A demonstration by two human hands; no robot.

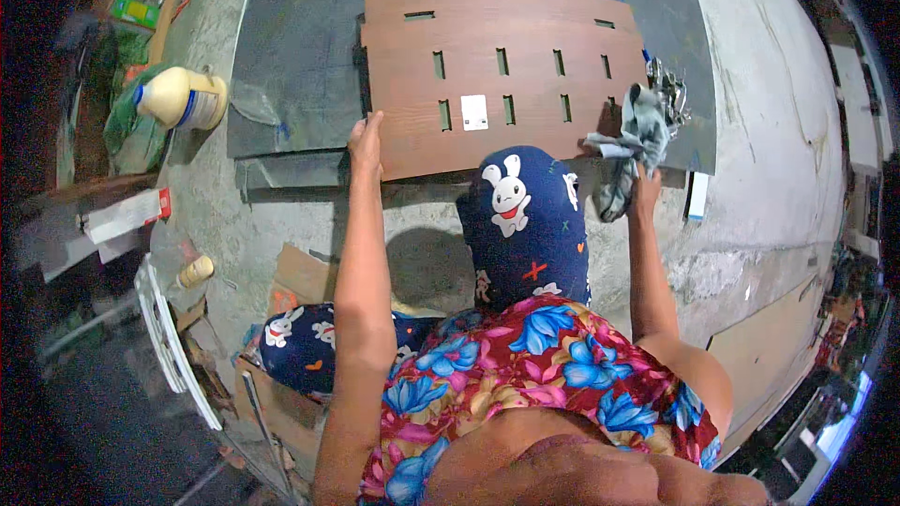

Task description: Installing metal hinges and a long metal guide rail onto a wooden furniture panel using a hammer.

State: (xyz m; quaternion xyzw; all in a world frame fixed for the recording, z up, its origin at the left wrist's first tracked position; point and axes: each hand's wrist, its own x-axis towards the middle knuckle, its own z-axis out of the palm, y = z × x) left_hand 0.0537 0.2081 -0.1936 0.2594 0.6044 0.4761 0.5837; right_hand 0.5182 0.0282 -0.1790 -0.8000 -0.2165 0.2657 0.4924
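Note:
A brown wood-grain board [487, 145] with rows of rectangular slots lies tilted in front of me, over a dark grey sheet [300, 56]. On its face is a small white label [474, 112]. My left hand [367, 142] is closed around the board's near left edge, thumb along the side. At the near right corner my right hand [646, 186] grips a crumpled grey cloth [645, 122], which covers part of that corner. The fingers of the right hand are partly hidden by the cloth. A bundle of shiny metallic or plastic-looking material [670, 94] sits beside the cloth.
A large bottle of pale yellow liquid [183, 98] stands to the left. Nearer me is a small yellowish container [196, 271]. White rails [169, 333] and cardboard [305, 276] lie at the lower left, more cardboard [764, 361] at the right. My knee [525, 225] touches or nears the board.

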